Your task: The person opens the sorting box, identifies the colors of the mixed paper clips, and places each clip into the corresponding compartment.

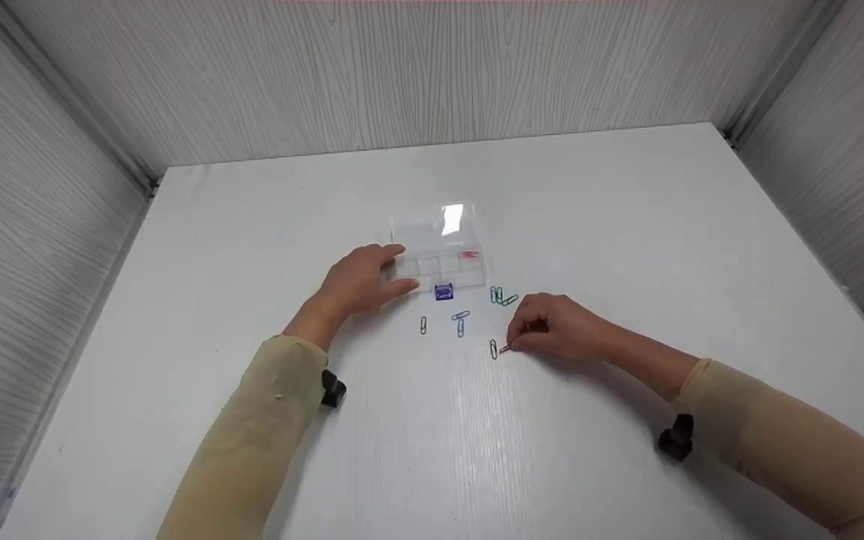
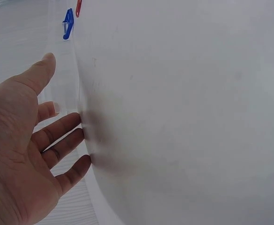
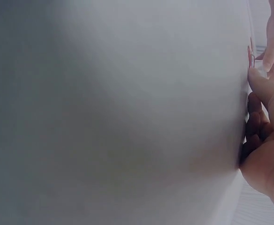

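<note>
A clear plastic compartment box (image 1: 470, 279) stands mid-table with its lid (image 1: 421, 228) raised at the back. Something pink-red (image 1: 469, 255) lies in a back-right compartment, and a purple-blue latch (image 1: 444, 292) juts from the front. My left hand (image 1: 361, 279) rests at the box's left end, fingers spread and relaxed, thumb by the front edge. Low over the table, my right hand (image 1: 556, 328) pinches a reddish paper clip (image 1: 505, 349) between thumb and fingertips. Right beside that clip lies another reddish-brown paper clip (image 1: 493, 349).
Several green paper clips (image 1: 499, 295) lie just right of the box. Two blue paper clips (image 1: 460, 328) and a red paper clip (image 1: 423, 325) lie in front of it. Grey wood-grain panels (image 1: 432, 75) enclose the white table (image 1: 432, 450) at the back and sides.
</note>
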### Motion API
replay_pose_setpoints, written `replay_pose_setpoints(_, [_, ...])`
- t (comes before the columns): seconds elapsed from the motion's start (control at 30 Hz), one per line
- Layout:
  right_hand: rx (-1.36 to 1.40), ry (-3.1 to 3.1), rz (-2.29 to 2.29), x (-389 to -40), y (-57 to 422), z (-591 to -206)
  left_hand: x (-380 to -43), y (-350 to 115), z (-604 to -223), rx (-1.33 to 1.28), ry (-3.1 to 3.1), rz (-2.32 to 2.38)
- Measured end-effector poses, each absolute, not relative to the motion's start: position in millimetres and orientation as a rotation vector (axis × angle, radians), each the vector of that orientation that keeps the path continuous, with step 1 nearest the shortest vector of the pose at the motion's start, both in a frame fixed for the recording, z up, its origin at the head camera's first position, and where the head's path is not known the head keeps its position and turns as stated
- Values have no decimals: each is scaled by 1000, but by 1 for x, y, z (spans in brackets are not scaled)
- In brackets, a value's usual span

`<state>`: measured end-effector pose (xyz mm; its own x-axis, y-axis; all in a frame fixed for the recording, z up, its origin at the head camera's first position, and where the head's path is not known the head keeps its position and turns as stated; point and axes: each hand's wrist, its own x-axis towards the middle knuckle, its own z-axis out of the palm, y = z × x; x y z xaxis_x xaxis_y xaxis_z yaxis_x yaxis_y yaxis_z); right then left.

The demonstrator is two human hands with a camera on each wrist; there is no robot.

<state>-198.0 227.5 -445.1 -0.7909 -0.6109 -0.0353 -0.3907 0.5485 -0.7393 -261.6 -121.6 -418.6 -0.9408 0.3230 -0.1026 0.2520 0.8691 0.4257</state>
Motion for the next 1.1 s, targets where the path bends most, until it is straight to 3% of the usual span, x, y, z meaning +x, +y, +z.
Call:
replay_pose_setpoints(0.5, [-682, 2590, -1170, -205, 222, -420, -261, -122, -419, 451, 2871, 628])
replay_pose_setpoints(1.1, [-405, 2735, -1355, -256, 185, -414, -266, -118, -422, 415, 2876, 617])
